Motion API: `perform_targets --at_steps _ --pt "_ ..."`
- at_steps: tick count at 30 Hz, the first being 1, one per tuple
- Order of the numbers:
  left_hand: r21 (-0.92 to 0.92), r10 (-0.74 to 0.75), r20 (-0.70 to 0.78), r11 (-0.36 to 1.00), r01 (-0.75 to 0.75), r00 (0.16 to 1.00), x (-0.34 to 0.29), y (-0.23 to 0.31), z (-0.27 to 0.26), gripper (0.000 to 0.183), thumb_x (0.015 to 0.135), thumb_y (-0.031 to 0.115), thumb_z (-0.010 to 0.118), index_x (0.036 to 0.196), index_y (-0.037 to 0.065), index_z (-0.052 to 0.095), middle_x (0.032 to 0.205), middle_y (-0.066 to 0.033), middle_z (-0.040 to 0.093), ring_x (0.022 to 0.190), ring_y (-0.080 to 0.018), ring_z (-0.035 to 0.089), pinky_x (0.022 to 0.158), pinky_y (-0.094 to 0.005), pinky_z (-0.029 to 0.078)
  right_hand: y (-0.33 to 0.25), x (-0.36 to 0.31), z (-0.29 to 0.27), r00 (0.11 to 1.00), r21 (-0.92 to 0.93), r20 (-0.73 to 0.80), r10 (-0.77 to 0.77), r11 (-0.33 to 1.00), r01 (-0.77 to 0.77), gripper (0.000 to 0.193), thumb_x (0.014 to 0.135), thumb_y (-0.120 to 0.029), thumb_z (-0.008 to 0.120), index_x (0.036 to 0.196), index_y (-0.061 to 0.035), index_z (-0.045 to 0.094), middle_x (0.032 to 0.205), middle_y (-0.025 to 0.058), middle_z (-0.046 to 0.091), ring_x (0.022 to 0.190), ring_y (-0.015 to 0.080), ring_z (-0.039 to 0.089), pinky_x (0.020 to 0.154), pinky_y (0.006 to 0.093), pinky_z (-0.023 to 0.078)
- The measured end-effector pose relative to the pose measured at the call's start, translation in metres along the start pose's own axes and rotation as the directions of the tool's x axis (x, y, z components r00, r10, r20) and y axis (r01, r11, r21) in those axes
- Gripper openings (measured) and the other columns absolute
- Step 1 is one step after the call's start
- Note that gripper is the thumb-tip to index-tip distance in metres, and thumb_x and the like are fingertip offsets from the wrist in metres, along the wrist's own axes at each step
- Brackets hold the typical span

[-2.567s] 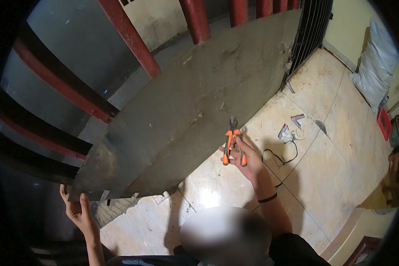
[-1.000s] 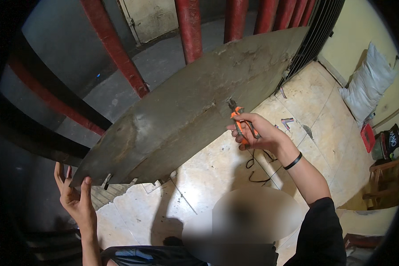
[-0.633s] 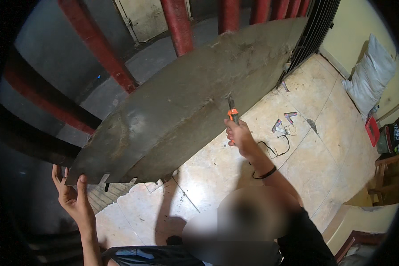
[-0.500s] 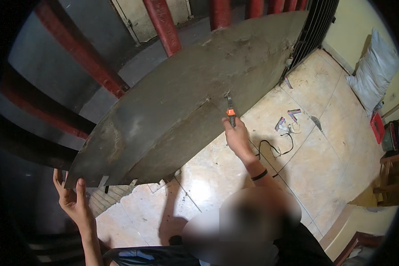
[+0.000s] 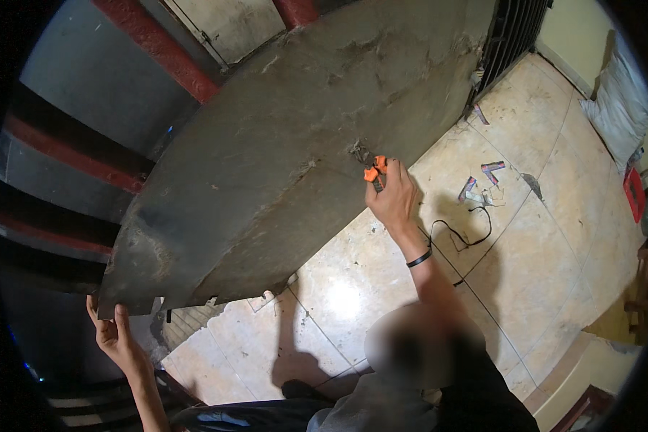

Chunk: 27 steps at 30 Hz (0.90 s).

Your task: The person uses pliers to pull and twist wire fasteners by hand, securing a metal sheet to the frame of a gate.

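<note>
A large dark grey metal sheet [image 5: 266, 144], dented and dirty, leans across the red bars. Its lower left corner is pinched by my left hand [image 5: 122, 344], thumb in front and fingers behind. My right hand [image 5: 394, 201] grips pliers [image 5: 374, 174] with orange and black handles, which stand spread apart. The pliers' jaws reach a small torn, crumpled spot [image 5: 356, 150] near the middle of the sheet; whether they bite on it cannot be made out. A crease runs from near there toward the lower left.
Red bars [image 5: 158, 47] stand behind the sheet, a black grille [image 5: 515, 43] at its far right end. On the tiled floor [image 5: 547, 266] lie a black cord [image 5: 450, 234] and several scraps of packaging [image 5: 493, 171]. A pale sack [image 5: 619, 101] leans against the right wall.
The pliers' handles have spread apart and the tool has tilted in my right hand. My left hand still holds the corner. The whole view has shifted a little.
</note>
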<state>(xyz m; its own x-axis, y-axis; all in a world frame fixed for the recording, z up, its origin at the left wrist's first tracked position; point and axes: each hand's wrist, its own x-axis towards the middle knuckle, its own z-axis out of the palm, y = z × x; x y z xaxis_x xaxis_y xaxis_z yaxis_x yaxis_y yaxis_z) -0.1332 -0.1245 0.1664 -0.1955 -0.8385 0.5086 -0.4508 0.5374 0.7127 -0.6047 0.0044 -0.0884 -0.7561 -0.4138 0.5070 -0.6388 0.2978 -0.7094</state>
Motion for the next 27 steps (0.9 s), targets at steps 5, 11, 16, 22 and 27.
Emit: perform_targets --at_steps 5,11,16,22,27 --pt "0.010 -0.030 -0.028 0.999 0.030 0.999 0.001 0.002 0.002 0.055 0.100 0.021 0.070 0.147 0.001 0.051 0.122 -0.0062 0.070 0.113 -0.0132 0.061 0.106 -0.0321 0.042 0.026 0.023 -0.004 0.945 -0.135 -0.120 -0.306 0.948 0.289 0.027 0.074 -0.012 0.072 0.094 -0.0032 0.055 0.086 0.0163 0.058 0.082 0.0379 0.060 0.070 0.0460 0.049" --pt "0.011 -0.032 -0.066 0.999 0.033 0.997 0.003 -0.002 -0.002 0.054 0.101 0.022 0.069 0.147 0.001 0.051 0.126 -0.0065 0.068 0.114 -0.0136 0.061 0.107 -0.0327 0.042 0.013 0.019 -0.019 0.955 -0.148 -0.038 -0.294 0.947 0.285 0.036 0.073 -0.011 0.069 0.105 0.0000 0.059 0.093 0.0158 0.059 0.084 0.0381 0.060 0.071 0.0456 0.049" --pt "0.083 -0.017 -0.075 0.996 0.023 0.997 0.004 -0.006 -0.002 0.053 0.101 0.023 0.069 0.146 0.001 0.053 0.127 -0.0058 0.067 0.115 -0.0135 0.059 0.109 -0.0340 0.039 -0.015 0.000 -0.044 0.949 0.137 0.315 -0.002 0.990 -0.044 0.032 0.091 -0.014 0.064 0.117 0.0029 0.057 0.105 0.0162 0.064 0.094 0.0313 0.065 0.083 0.0420 0.051" --pt "0.008 -0.103 -0.052 0.995 0.103 0.993 0.004 -0.009 -0.006 0.035 0.100 0.021 0.070 0.127 -0.001 0.066 0.141 -0.0069 0.059 0.116 -0.0135 0.058 0.109 -0.0337 0.039 -0.033 0.012 -0.081 0.289 0.277 0.956 0.060 0.149 -0.949 0.046 0.102 -0.021 0.053 0.144 -0.0014 0.049 0.128 0.0181 0.061 0.117 0.0325 0.065 0.097 0.0541 0.055" --pt "0.018 -0.062 -0.076 0.998 0.064 0.995 0.002 -0.007 0.000 0.022 0.100 0.022 0.070 0.107 0.001 0.067 0.150 -0.0074 0.052 0.114 -0.0128 0.058 0.107 -0.0329 0.039 -0.053 0.021 -0.092 0.167 0.169 0.985 0.039 -0.062 -0.984 0.048 0.100 -0.027 0.058 0.142 -0.0054 0.049 0.136 0.0192 0.057 0.125 0.0336 0.061 0.097 0.0588 0.054"
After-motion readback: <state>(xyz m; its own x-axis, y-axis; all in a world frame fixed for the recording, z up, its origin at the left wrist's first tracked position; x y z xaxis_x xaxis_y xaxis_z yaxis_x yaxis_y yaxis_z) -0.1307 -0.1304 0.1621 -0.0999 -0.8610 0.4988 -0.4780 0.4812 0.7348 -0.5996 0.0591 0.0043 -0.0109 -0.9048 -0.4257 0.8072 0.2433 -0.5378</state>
